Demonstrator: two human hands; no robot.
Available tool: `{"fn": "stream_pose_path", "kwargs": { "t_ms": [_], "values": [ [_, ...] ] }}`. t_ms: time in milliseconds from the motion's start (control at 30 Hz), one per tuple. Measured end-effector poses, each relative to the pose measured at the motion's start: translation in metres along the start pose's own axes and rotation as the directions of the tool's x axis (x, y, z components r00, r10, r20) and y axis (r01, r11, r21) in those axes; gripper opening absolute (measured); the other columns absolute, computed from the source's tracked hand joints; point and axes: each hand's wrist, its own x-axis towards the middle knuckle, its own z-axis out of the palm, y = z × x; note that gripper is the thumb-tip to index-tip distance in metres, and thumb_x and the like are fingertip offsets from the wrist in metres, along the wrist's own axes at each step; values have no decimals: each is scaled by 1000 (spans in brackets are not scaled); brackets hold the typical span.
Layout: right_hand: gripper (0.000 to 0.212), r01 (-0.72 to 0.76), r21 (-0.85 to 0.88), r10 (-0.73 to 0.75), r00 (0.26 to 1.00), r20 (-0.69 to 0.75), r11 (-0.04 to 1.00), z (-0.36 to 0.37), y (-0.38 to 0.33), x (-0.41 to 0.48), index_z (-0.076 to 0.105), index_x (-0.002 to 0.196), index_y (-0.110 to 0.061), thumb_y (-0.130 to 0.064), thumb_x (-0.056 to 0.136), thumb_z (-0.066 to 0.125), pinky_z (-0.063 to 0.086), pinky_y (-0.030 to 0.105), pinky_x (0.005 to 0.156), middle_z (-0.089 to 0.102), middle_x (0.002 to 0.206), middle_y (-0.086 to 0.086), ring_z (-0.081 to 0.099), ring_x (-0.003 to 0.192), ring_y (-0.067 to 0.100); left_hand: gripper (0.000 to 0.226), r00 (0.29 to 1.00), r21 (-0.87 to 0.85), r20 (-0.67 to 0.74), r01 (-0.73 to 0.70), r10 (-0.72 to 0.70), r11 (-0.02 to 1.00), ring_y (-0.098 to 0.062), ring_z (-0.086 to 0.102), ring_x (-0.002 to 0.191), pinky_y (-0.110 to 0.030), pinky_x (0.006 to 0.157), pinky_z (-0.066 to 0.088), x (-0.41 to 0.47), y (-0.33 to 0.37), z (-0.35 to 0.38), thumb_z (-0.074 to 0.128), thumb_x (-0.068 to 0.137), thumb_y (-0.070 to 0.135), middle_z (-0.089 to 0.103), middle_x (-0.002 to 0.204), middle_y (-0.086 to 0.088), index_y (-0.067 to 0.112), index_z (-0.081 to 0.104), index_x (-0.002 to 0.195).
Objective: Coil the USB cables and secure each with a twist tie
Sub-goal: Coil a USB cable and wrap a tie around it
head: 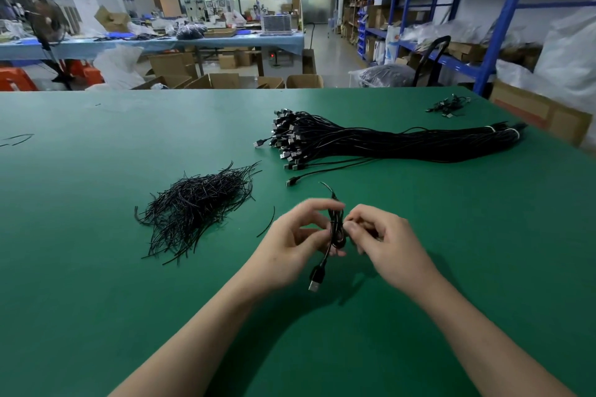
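Between my two hands I hold a coiled black USB cable (335, 229) just above the green table (96, 284). My left hand (290, 245) grips the coil from the left. My right hand (380, 242) pinches it from the right, with a thin black twist tie (329, 188) sticking up from the top of the coil. The cable's USB plug (316, 279) hangs down below my hands. A heap of loose black twist ties (196, 206) lies to the left. A big bundle of uncoiled USB cables (371, 142) lies behind, plugs toward the left.
One stray twist tie (267, 224) lies beside my left hand. A small cluster of cables (448, 105) sits at the far right of the table. Cardboard boxes (541, 113) and blue shelving (496, 26) stand past the table's right edge.
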Motion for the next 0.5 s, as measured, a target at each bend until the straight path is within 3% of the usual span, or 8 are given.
{"fn": "stream_pose_path", "kwargs": {
  "t_ms": [133,267,367,433,500],
  "values": [
    [19,-110,194,88,989,122,975,4,1,-1,63,87,-9,-13,103,54,37,29,61,54,63,5,46,61,13,37,990,368,-9,-129,143,921,-18,74,88,-31,85,57,1,-3,-6,66,91,-4,75,97,2,22,75,117],
    [19,-179,367,118,976,183,913,9,-1,-2,62,92,-1,-11,104,52,38,19,59,50,67,0,45,63,10,33,927,625,-42,-266,372,734,-11,58,84,-17,76,44,2,-1,-12,80,83,12,61,93,5,27,79,112],
    [19,-166,398,106,980,168,902,10,-6,-3,61,90,0,-10,104,52,37,18,58,49,65,-2,44,62,10,24,850,747,-51,-315,524,586,-17,58,99,-22,82,44,5,0,-14,83,80,22,61,104,2,25,81,104],
    [19,-116,329,78,989,129,937,10,-8,-3,61,87,-3,-9,103,53,35,23,57,49,62,-2,43,61,11,19,836,730,-20,-362,548,579,-17,65,100,-29,86,51,5,0,-14,81,83,25,71,104,2,18,82,101],
    [21,-34,185,18,996,86,982,9,-9,-4,62,83,-13,-10,102,55,31,32,56,50,59,1,41,58,15,16,871,683,-64,-318,487,657,-12,69,90,-33,81,56,3,1,-13,82,81,22,75,94,6,16,82,96]
  ]
}}
